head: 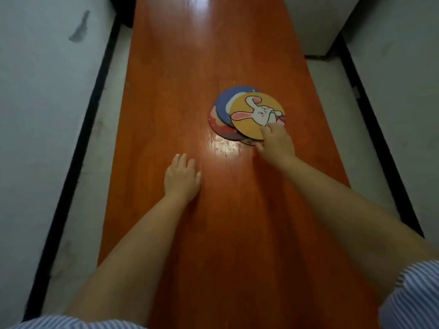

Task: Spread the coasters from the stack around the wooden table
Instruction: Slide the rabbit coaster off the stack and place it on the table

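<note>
A loose stack of round coasters lies on the long wooden table (180,96), right of its middle. The top coaster (251,115) is yellow with a white rabbit on it. Below it a blue coaster (223,103) and a reddish coaster (217,125) stick out to the left. My right hand (276,141) grips the near right edge of the yellow rabbit coaster, thumb on top and fingers beneath. My left hand (181,178) rests flat on the wood, fingers apart, nearer to me and left of the stack, holding nothing.
The orange-brown table runs away from me between two strips of pale floor. Black skirting lines border grey walls on both sides. A white block (316,24) stands at the far right beside the table. Striped sleeves show at the bottom corners.
</note>
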Motion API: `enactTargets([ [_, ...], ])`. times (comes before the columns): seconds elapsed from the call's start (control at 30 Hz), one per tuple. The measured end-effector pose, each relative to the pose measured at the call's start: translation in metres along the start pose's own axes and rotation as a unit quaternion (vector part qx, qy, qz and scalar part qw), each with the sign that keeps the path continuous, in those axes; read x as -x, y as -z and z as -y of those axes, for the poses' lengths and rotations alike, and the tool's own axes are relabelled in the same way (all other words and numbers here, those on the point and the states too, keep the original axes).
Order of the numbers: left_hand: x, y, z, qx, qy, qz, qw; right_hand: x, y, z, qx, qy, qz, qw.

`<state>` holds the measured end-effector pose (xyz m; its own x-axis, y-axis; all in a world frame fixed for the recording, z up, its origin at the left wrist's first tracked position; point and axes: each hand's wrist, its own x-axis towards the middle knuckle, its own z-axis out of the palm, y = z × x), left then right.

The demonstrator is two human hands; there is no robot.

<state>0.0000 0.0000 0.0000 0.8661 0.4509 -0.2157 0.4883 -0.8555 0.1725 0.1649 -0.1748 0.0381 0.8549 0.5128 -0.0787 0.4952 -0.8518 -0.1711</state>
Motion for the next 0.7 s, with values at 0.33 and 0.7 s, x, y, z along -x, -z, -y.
enactTargets([
  [0.33,-0.007,-0.036,0.008,0.03,0.0,-0.05,0.998,-0.024,-0.032,-0.022,0.0,0.085,-0.125,0.988],
  [0.7,0.023,-0.021,-0.007,-0.03,-0.01,-0.047,0.998,0.107,-0.007,-0.002,0.0,0.206,-0.118,0.972],
])
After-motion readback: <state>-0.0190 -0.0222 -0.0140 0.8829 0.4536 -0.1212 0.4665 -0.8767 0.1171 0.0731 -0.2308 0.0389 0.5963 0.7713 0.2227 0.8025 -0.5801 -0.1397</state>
